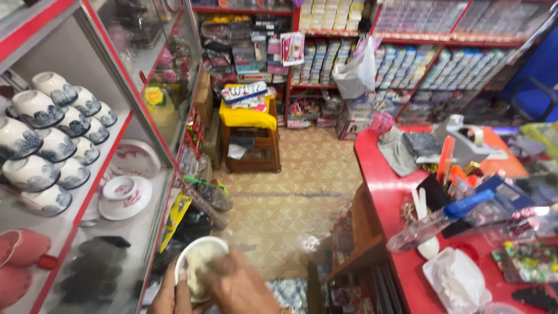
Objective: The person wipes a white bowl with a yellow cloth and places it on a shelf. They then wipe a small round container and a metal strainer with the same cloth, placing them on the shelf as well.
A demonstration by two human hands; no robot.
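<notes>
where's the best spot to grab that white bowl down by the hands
Probably by the rim of the white bowl. It tilts with its open mouth toward the camera, so the upper left edge is bare. The left hand cups it from below and the blurred right hand covers its right side, so come from upper left.
</notes>
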